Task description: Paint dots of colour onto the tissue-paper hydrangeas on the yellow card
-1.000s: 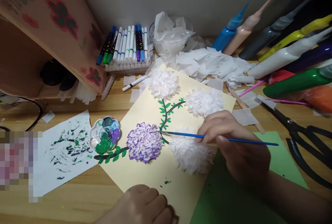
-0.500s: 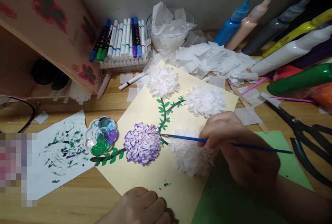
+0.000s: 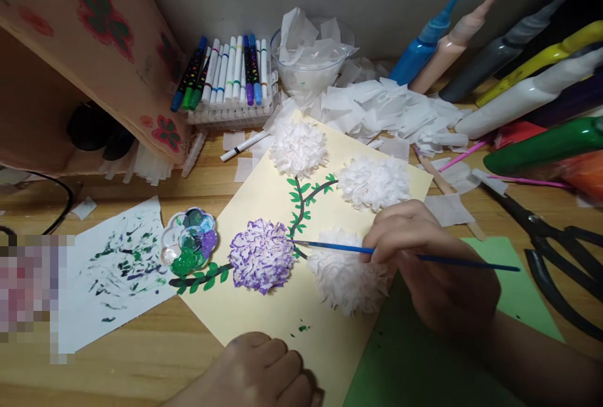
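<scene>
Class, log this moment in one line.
right hand: holding blue paintbrush | bristles: at purple-edged paper flower, contact unclear | left hand: curled, over cream paper

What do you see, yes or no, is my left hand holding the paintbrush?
No, the blue paintbrush is held between the fingers of the right hand.

The paintbrush (image 3: pixel 339 247) has a blue handle, the leftmost flower (image 3: pixel 262 256) purple-edged white petals, the paper (image 3: pixel 268 314) pale yellow.

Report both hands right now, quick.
Left hand: closed, fingers curled, at the cream paper; nothing visible in it.
Right hand: closed, holding the blue-handled paintbrush, tip by the purple-edged paper flower.
</scene>
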### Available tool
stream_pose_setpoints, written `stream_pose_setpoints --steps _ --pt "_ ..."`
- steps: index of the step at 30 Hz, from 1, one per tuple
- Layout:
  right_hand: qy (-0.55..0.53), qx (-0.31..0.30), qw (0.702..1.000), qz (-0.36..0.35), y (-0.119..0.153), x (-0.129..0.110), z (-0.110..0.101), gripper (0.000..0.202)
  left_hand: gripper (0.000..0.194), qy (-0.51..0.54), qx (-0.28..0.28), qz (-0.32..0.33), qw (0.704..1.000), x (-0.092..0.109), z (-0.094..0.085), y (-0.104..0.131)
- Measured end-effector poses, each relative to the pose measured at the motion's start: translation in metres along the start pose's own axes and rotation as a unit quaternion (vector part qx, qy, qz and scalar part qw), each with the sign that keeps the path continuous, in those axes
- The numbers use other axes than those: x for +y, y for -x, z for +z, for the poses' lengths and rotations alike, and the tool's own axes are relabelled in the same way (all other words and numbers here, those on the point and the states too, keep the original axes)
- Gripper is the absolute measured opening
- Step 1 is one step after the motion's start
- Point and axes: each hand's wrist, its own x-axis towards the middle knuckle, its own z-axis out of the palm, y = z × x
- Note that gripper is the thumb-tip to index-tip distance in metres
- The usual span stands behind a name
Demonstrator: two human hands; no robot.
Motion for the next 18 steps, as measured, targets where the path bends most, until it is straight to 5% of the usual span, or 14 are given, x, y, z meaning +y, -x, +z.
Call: stream_pose_setpoints --steps 6,10,18 --pt "-0.018 0.139 0.990 -0.028 0.003 0.007 0.006 0.019 0.026 0.003 -0.025 0.012 1.000 0.001 -0.006 -0.006" --pt "-0.030 0.162 0.985 -0.059 0.000 -0.001 0.011 0.020 0.029 -0.010 -0.023 0.024 0.999 -0.001 -0.005 -0.005" --pt "0.066 -0.093 0.993 -0.015 -0.021 -0.053 0.049 0.018 0.028 -0.065 -0.013 0.028 0.997 -0.002 0.003 0.002"
